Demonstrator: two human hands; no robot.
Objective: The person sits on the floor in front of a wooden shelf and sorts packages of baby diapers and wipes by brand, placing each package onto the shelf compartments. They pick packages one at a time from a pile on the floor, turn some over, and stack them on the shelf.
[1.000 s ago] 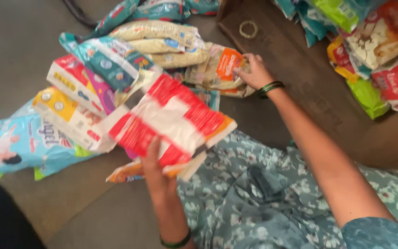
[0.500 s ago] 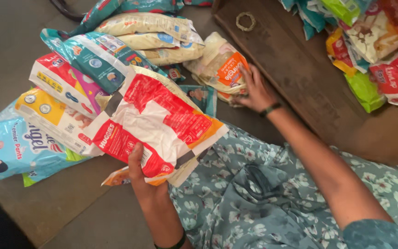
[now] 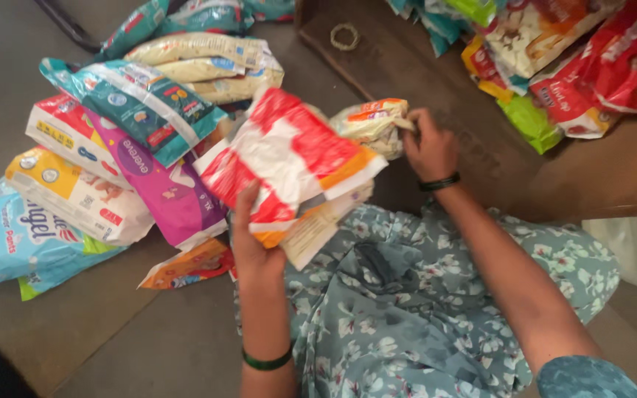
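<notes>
My left hand (image 3: 256, 247) clamps the lower edge of a red and white packet (image 3: 285, 158) above my lap; my right hand (image 3: 429, 147) pinches a cream and orange pouch (image 3: 370, 121) just behind it, beside the packs heaped on the floor (image 3: 112, 346)

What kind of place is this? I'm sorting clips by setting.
Probably a small shop or stockroom. Many sealed packs lie heaped on the floor, more fill a wooden shelf, and the left hand holds a red and white pack.
</notes>
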